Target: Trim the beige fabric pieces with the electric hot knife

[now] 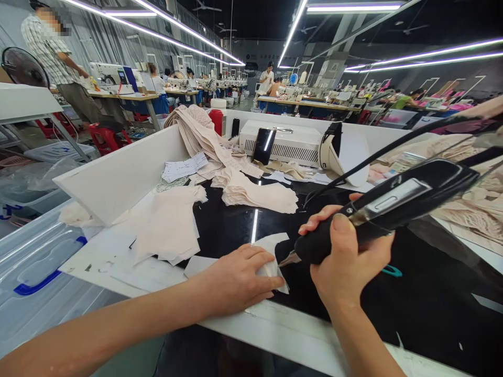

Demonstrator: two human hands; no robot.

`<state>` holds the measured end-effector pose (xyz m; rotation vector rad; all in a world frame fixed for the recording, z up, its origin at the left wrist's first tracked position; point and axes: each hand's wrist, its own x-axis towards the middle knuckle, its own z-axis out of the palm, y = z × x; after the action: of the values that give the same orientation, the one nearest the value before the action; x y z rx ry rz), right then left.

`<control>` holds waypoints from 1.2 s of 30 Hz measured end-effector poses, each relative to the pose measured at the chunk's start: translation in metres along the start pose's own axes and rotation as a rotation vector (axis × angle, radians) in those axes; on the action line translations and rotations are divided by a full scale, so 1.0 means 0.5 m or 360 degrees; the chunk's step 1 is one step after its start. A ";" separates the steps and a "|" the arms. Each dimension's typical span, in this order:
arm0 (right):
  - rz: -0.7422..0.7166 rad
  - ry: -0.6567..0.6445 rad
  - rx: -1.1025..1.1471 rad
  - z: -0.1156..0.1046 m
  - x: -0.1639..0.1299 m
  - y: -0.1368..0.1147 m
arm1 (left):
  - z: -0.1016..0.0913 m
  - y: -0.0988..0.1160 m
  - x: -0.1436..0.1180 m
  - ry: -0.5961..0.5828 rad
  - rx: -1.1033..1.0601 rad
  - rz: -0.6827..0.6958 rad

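A black handheld cutting tool is gripped in the right hand, fingers wrapped closed around its front barrel, metal tip pointing down-left at a small white fabric piece. The piece is pinned flat on the glossy black worktop under the left hand — palm down, fingers spread and pressing rather than closed on anything. The tip is touching or just beside the piece's edge; which cannot be told.

The piece is judged thin, light and limp — likely to slide on the slick surface, so it is best held flat close to the tip. The tool looks rigid and fairly bulky, with a cable trailing from its body up to the right; it is best taken by the barrel, as held now.

Around: a loose stack of beige fabric cuts lies to the left on the white table border, another beige pile sits behind the hands, and more beige cloth is draped over the white partition. Paper tickets lie near it. A white machine box with a dark phone leaning on it stands at the back. A teal clip-like object is seen just right of the right hand. Other workers are seen at distant sewing stations. Nothing sits between hands and piece; the cable could drag.
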<state>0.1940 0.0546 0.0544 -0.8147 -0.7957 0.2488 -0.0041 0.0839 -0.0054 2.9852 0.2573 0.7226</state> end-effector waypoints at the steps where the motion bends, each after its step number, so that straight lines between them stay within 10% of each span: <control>1: 0.0014 -0.0004 -0.0002 -0.001 -0.002 -0.002 | 0.002 0.007 0.000 0.0013 0.0023 -0.0013; 11: 0.0137 -0.0022 0.0070 -0.031 -0.031 -0.048 | -0.033 0.125 -0.005 -0.0074 0.0347 -0.0006; 24: 0.0019 -0.0154 0.0046 -0.039 -0.045 -0.032 | -0.019 0.011 0.000 -0.0083 -0.0059 0.0088; 36: 0.0066 -0.0075 0.0011 -0.028 -0.054 -0.032 | -0.043 -0.007 -0.017 -0.0111 -0.0102 0.0050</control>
<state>0.1837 0.0227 0.0458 -0.8221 -0.8225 0.3083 -0.0218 0.0864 0.0099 2.9526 0.1807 0.6158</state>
